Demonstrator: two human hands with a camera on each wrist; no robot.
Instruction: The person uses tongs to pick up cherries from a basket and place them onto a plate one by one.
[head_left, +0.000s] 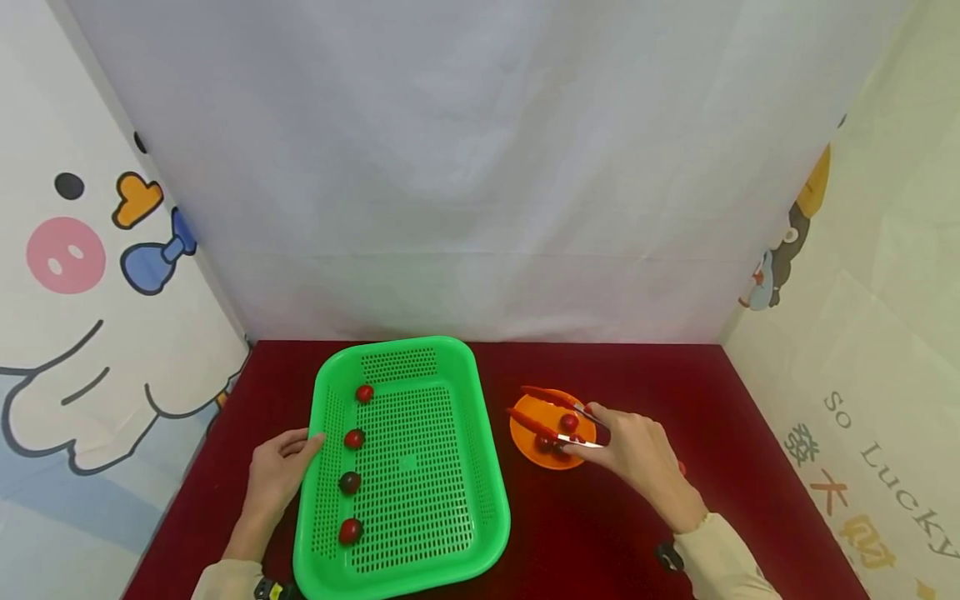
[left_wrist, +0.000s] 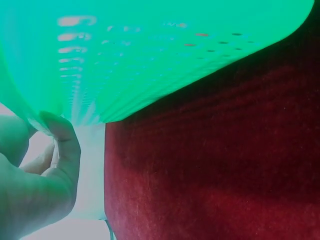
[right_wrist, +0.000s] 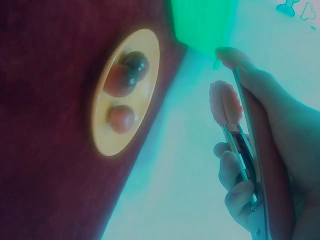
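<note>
My left hand pinches the left rim of a green plastic basket; the left wrist view shows the thumb and a finger at the basket's edge. Several small tomatoes, red and dark, lie in a column along the basket's left side. In my right hand is a pair of tongs with red ends, its arms spread apart above an orange plate. Small round tomatoes sit on that plate; the right wrist view shows three, with nothing between the tong ends.
A dark red cloth covers the table. Beside my right wrist shows a small red thing, mostly hidden. A pale curtain hangs behind the table, and printed sheets stand at both sides.
</note>
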